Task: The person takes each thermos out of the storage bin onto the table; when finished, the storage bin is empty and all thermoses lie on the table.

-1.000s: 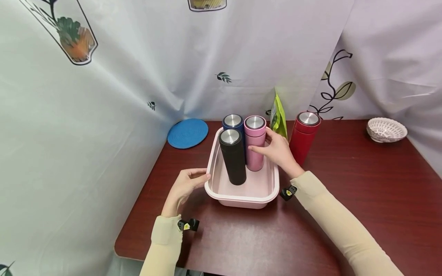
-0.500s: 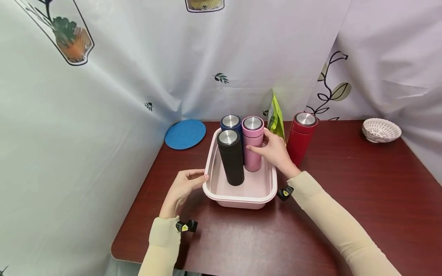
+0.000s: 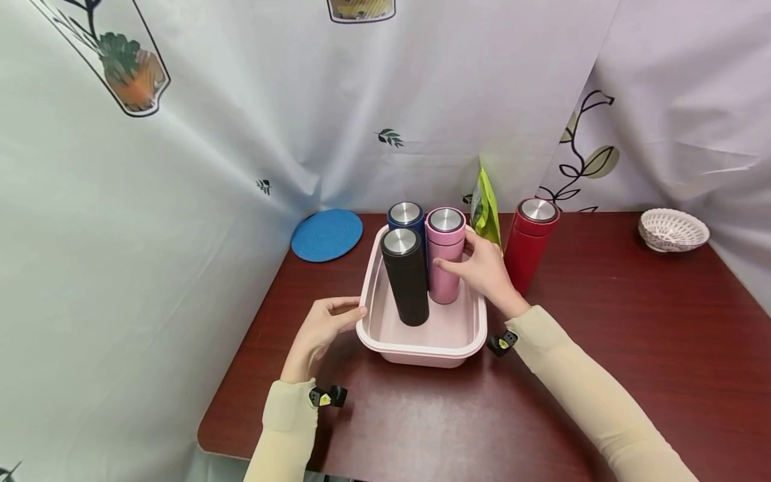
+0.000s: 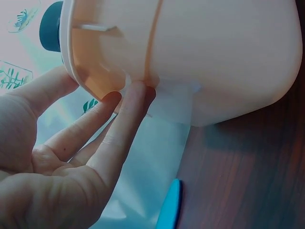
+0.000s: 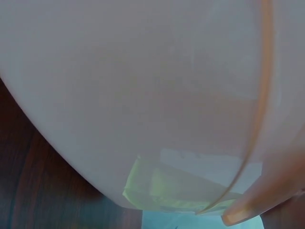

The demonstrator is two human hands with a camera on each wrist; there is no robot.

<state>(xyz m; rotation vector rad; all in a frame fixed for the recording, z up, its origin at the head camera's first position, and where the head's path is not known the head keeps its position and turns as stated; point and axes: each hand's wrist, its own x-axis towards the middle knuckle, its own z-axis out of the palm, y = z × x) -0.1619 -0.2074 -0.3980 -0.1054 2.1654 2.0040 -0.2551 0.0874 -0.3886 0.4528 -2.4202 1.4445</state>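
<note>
Pink flask held upright in a pink tub

Pink plastic tub (image 3: 421,338) sits on the dark red tabletop (image 3: 602,301) with three flasks standing upright in it: a black flask (image 3: 407,276) nearest, a blue flask (image 3: 405,215) behind it, and a pink flask (image 3: 444,258) beside them. Her right hand (image 3: 484,271) reaches over the tub's far right edge, fingers (image 3: 448,266) curled round the pink flask. Her left hand (image 3: 322,328) rests against the tub's left rim, fingers (image 4: 119,124) straight and close together, tips touching under the lip. Just outside the tub stand a red flask (image 3: 530,244) and a green pouch (image 3: 485,207); a blue mat (image 3: 327,234) lies to the left and a white basket (image 3: 672,229) well apart on the right
</note>
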